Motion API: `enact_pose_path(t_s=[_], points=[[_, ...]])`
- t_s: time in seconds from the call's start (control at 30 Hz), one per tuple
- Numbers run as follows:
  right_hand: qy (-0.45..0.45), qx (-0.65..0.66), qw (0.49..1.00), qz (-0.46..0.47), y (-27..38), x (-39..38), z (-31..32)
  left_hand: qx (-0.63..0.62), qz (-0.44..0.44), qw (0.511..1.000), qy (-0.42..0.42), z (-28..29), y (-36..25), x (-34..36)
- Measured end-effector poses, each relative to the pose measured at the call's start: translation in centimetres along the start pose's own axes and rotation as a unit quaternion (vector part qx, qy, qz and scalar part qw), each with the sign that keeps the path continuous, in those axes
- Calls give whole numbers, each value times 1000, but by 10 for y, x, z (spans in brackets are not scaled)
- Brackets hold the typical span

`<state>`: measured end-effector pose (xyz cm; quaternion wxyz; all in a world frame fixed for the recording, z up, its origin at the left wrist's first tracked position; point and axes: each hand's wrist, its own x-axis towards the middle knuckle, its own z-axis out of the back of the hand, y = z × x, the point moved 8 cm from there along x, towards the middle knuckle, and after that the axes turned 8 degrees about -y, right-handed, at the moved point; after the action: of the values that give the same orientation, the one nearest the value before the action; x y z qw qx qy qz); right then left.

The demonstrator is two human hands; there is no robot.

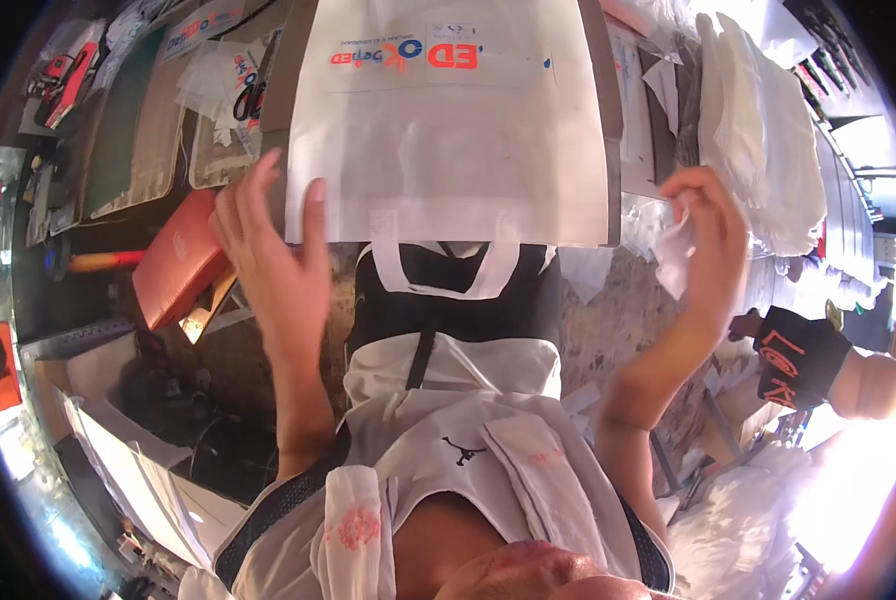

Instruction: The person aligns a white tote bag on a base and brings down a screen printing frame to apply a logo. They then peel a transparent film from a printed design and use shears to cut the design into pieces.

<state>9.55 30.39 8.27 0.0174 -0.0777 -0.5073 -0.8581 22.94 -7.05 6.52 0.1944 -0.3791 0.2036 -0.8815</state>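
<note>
A white carrier bag (448, 170) with orange and blue print lies flat on a grey board in front of me. Its two loop handles (388, 262) hang over the near edge toward my lap. My left hand (273, 245) is at the bag's near left corner, fingers spread and slightly blurred, with nothing in it. Off the bag's right side, my right hand (710, 205) is raised with bent fingers. A crumpled white cloth (675, 250) hangs from its pinch.
Left of the bag are a red-brown box (180, 258), black-handled scissors (251, 98) and clear plastic sheets. A stack of white bags (758, 140) lies at the right. Another person's dark garment with red lettering (800, 358) shows at the lower right, near white bundles (743, 520).
</note>
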Motion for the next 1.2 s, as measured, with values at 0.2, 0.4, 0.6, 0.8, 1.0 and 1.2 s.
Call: enact_pose_path(t_s=[0.2,0.4,0.6,0.8,1.0,1.2], points=[[63,-114,988,-85,8,-28,-58,-137,70,986,56,-4,30,6],[-209,303,929,32,67,-62,14,-88,-198,944,-249,88,-45,8],[-110,9,988,105,34,-24,-9,-234,223,902,287,-20,72,23],[28,85,995,43,54,-28,-25,-473,229,809,262,-9,16,34],[105,9,993,-56,2,-23,-22,-327,310,817,361,-21,41,6],[41,-18,997,64,15,-21,-33,-316,197,895,246,-27,48,11]])
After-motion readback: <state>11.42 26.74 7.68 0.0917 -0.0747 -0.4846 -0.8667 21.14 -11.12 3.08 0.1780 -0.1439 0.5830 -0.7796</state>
